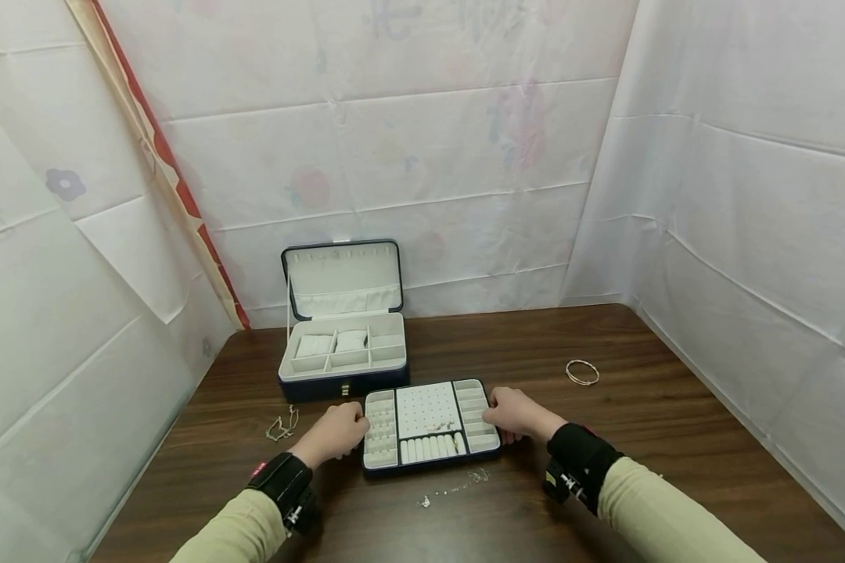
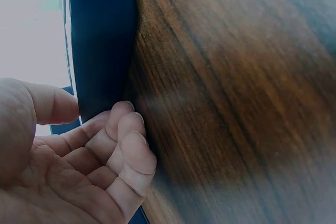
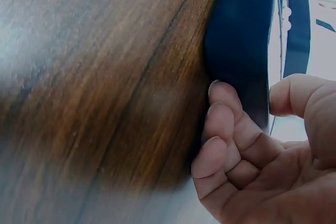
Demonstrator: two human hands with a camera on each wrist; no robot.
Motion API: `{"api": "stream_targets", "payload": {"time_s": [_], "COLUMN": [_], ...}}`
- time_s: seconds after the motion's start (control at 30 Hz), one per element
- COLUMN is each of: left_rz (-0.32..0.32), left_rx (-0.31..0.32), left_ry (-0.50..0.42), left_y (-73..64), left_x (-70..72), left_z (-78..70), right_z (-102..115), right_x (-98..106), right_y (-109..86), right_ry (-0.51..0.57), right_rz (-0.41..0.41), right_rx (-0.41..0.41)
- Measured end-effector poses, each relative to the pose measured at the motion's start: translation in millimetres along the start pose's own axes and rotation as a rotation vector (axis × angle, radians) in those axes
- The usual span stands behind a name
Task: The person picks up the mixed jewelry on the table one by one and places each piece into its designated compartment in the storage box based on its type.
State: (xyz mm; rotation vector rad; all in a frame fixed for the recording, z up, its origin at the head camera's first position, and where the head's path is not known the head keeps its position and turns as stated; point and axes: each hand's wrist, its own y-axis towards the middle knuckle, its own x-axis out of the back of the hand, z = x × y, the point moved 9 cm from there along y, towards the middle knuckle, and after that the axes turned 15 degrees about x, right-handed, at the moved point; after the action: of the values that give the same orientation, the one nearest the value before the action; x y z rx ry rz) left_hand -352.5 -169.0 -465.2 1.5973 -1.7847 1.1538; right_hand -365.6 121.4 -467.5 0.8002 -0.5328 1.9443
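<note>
A jewelry tray [image 1: 429,465] with navy sides and a white lining lies between both hands in the head view. It has small compartments at each end, a dotted earring panel and a row of ring rolls. My left hand [image 1: 334,432] grips its left end, thumb at the top rim and fingers curled low against the navy side [image 2: 102,40]. At the opposite end my right hand [image 1: 524,414] holds it the same way, fingertips at the bottom edge of the navy wall [image 3: 239,35]. A few small earrings [image 1: 440,425] sit on the panel.
Behind the tray stands an open navy jewelry box [image 1: 310,389], its lid [image 1: 345,277] raised, with two cushions inside. A chain [image 1: 282,430] lies left, bangles [image 1: 583,383] lie right, and small jewelry pieces [image 1: 425,502] lie in front. White sheets [image 1: 429,156] enclose the wooden table [image 1: 648,438].
</note>
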Motion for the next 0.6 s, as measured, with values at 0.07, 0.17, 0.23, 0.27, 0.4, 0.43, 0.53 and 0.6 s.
{"api": "stream_targets", "payload": {"time_s": [0.07, 0.17, 0.23, 0.27, 0.4, 0.43, 0.53, 0.6], "left_rz": [-0.004, -0.007, -0.009, -0.009, -0.02, -0.024, -0.037, -0.042], "left_rx": [0.0, 0.0, 0.0, 0.001, -0.005, -0.007, -0.02, -0.036], "left_ry": [-0.006, -0.013, -0.013, -0.014, -0.017, -0.016, -0.015, -0.023], "left_y": [-0.1, 0.1, 0.6, 1.2, 2.4, 2.6, 2.6, 1.4], "left_x": [-0.2, -0.3, -0.7, -1.1, -1.9, -2.2, -2.5, -1.6], "left_z": [0.1, 0.4, 0.6, 1.0, 0.3, -0.1, -2.9, -6.7], "right_z": [-0.8, -4.0, -5.4, -6.6, -8.9, -9.6, -11.0, -12.1], "right_x": [0.3, -0.3, -0.5, -1.0, -0.9, -0.8, 1.2, 4.1], "right_y": [0.4, 1.9, 2.1, 2.4, 1.5, 1.1, -0.4, -2.4], "right_ry": [-0.009, -0.024, -0.035, -0.035, -0.05, -0.053, -0.083, -0.095], "right_rz": [-0.015, -0.048, -0.069, -0.077, -0.099, -0.101, -0.111, -0.121], "right_rx": [0.007, 0.012, 0.014, 0.011, 0.016, 0.014, 0.021, 0.019]}}
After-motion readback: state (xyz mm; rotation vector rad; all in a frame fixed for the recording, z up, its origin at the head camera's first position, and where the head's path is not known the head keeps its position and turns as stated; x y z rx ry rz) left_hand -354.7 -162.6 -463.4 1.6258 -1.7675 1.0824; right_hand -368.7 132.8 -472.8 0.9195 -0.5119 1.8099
